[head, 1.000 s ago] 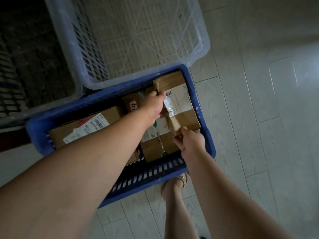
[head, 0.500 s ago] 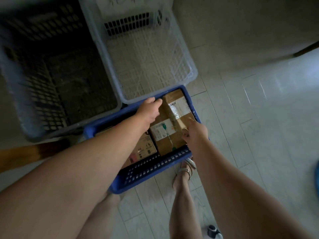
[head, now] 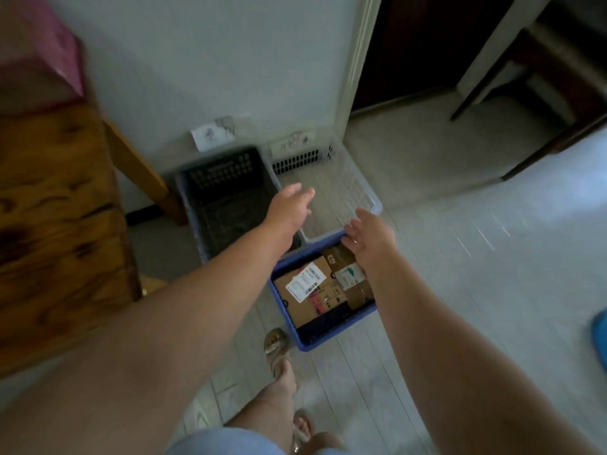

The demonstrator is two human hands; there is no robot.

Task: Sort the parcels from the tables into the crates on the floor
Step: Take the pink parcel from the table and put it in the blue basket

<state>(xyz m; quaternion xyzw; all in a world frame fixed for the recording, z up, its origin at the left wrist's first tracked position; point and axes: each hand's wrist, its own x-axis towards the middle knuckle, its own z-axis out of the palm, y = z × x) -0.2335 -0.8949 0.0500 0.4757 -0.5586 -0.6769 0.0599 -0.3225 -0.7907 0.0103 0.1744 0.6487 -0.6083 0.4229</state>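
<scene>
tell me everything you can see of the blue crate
The blue crate looks like plastic: rectangular, slotted walls, upright on the pale tiled floor by the person's feet, its far end against the clear crate. Labelled brown cardboard parcels fill it. The left hand and right hand hover open above, apparently not touching it.

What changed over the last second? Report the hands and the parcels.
Both hands let go of the parcels and lifted out of the blue crate. The left hand is now open above the dark crate and clear crate, the right hand open over the blue crate's far end. The parcels stayed packed in the blue crate; all three crates kept their places.
</scene>
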